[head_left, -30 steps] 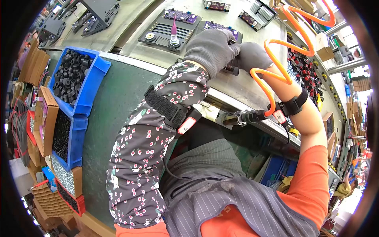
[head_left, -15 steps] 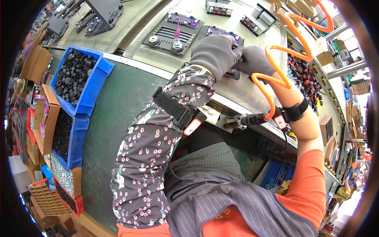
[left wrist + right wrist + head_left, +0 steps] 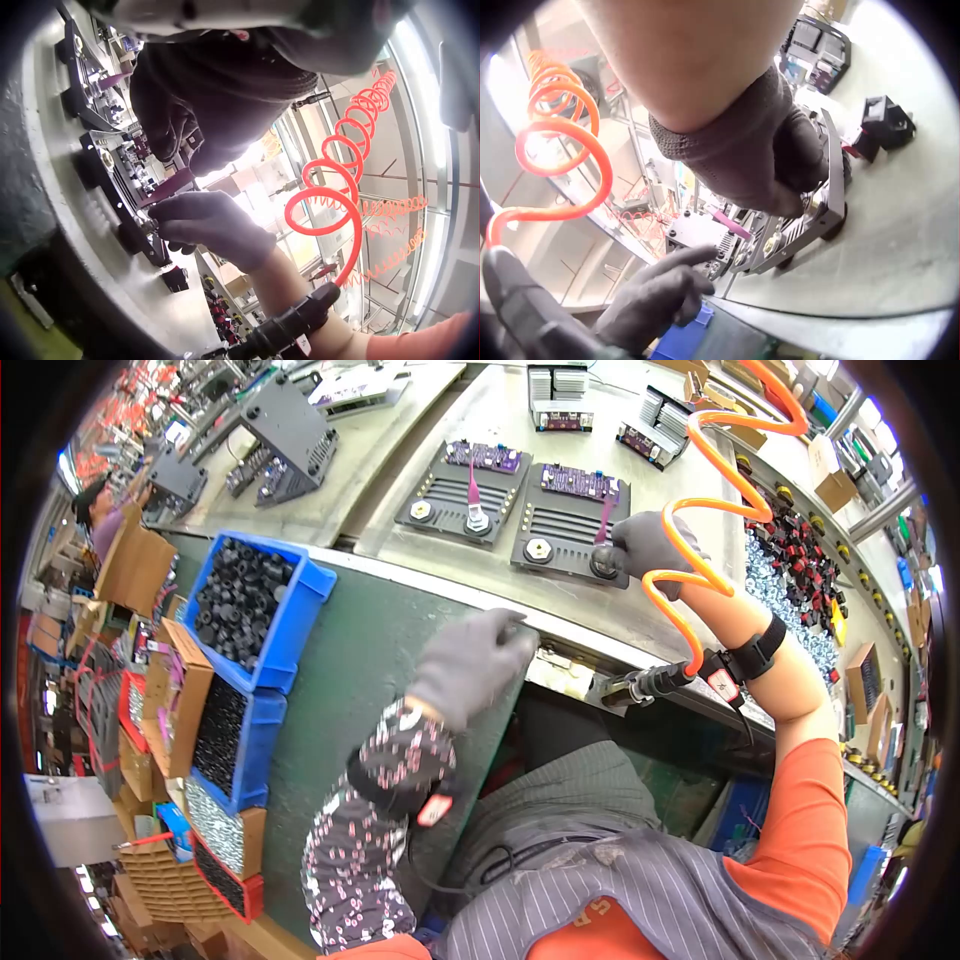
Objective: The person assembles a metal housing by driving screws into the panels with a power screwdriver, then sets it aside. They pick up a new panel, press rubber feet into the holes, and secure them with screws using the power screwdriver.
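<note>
My right hand [image 3: 655, 550], in a grey glove, is at the near right corner of a black slotted panel [image 3: 570, 525]. Its thumb and finger pinch a round fitting [image 3: 604, 563] there; in the right wrist view, the glove partly hides that corner. A purple circuit board [image 3: 579, 482] runs along the panel's far edge, and a hex nut [image 3: 539, 549] sits at its near left corner. My left hand [image 3: 470, 665], also gloved and slightly blurred, hovers over the green mat [image 3: 400, 610] with nothing in it, its fingers loosely bent. Left of the first panel lies a similar panel [image 3: 462, 495].
Blue bins hold black rubber parts [image 3: 245, 600] and small black pieces [image 3: 222, 738] at left. An orange coiled hose [image 3: 715, 500] hangs in front of the right forearm, ending in a tool [image 3: 650, 685]. Heatsink modules [image 3: 560, 400] stand at the back.
My left hand has left the panel's corner and moved left and toward my body, over the green mat. The right hand stays at the corner. The whole panel now shows.
</note>
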`<control>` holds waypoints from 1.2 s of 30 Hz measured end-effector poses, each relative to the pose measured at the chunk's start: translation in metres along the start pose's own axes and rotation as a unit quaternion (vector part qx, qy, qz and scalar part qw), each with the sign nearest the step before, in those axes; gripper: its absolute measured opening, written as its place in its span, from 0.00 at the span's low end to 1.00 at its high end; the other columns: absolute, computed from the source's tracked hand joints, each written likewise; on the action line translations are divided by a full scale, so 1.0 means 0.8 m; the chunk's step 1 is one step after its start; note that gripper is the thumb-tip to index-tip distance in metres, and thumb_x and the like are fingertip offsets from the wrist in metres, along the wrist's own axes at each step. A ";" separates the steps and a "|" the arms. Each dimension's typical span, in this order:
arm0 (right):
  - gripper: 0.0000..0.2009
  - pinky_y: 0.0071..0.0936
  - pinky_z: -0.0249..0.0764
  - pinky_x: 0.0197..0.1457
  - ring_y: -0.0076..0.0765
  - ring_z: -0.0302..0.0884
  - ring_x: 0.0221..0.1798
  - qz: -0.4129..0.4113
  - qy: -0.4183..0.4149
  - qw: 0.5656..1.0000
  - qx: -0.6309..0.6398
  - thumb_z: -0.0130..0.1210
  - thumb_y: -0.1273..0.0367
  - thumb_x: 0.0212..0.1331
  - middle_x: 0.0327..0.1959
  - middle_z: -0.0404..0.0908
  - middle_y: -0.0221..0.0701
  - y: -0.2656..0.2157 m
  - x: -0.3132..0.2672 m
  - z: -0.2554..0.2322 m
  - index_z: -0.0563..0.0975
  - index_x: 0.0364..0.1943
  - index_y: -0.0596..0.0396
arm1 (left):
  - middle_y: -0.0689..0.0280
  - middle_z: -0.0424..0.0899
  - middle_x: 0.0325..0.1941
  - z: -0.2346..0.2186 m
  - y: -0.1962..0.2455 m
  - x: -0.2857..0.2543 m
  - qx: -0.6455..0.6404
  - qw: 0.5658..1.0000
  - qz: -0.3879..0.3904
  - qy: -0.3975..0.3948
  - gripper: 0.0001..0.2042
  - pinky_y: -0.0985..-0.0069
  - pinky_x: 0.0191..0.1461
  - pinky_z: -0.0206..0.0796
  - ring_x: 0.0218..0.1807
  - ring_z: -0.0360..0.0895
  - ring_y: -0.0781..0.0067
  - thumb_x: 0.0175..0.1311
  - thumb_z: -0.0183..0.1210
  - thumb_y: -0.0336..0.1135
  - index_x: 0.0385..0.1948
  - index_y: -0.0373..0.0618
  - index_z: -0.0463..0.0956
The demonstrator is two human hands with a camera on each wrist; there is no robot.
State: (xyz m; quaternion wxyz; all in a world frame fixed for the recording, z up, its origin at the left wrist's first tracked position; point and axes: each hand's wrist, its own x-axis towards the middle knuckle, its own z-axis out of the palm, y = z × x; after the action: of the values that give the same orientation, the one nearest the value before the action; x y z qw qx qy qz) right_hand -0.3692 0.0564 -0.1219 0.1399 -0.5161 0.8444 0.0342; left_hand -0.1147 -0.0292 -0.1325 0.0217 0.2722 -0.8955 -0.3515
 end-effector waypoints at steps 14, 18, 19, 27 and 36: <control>0.19 0.39 0.73 0.36 0.48 0.78 0.31 0.037 0.203 0.972 0.116 0.52 0.49 0.53 0.25 0.80 0.39 0.044 -0.120 0.026 0.80 0.27 0.49 | 0.55 0.71 0.55 0.046 0.016 -0.042 0.245 0.965 0.069 0.060 0.33 0.59 0.61 0.58 0.58 0.66 0.54 0.47 0.64 0.45 0.58 0.49 0.65; 0.21 0.41 0.73 0.41 0.48 0.78 0.36 0.224 0.243 0.939 0.094 0.49 0.48 0.55 0.28 0.80 0.40 0.162 -0.277 0.066 0.80 0.30 0.50 | 0.53 0.60 0.66 0.086 -0.006 0.005 0.378 0.917 0.082 0.100 0.44 0.56 0.67 0.48 0.67 0.56 0.52 0.41 0.66 0.47 0.65 0.48 0.55; 0.20 0.42 0.73 0.42 0.48 0.78 0.36 0.279 0.261 0.919 0.094 0.49 0.49 0.54 0.30 0.81 0.40 0.212 -0.327 0.095 0.81 0.31 0.51 | 0.52 0.60 0.66 0.091 -0.011 0.018 0.389 0.913 0.066 0.100 0.42 0.55 0.68 0.46 0.67 0.56 0.52 0.42 0.64 0.46 0.65 0.47 0.56; 0.28 0.51 0.61 0.61 0.47 0.58 0.67 0.825 0.181 0.516 -0.139 0.57 0.57 0.46 0.63 0.64 0.41 0.317 -0.823 0.181 0.71 0.54 0.49 | 0.54 0.59 0.67 0.098 -0.011 0.028 0.474 0.875 0.054 0.077 0.44 0.58 0.66 0.54 0.68 0.57 0.55 0.46 0.65 0.48 0.66 0.45 0.52; 0.37 0.47 0.47 0.71 0.43 0.49 0.72 0.890 0.096 0.440 -0.065 0.58 0.54 0.49 0.68 0.57 0.36 0.249 -0.942 0.184 0.58 0.65 0.48 | 0.57 0.57 0.69 0.093 0.015 0.014 0.486 0.872 0.021 0.055 0.40 0.59 0.69 0.50 0.70 0.53 0.56 0.50 0.62 0.46 0.65 0.45 0.52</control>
State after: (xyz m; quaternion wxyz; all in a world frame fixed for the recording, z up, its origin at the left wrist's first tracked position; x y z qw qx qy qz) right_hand -0.1925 0.8281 -0.0757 -0.0833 0.5124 0.8423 0.1446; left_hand -0.1471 0.0185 -0.1821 -0.0569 0.2488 -0.9560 0.1444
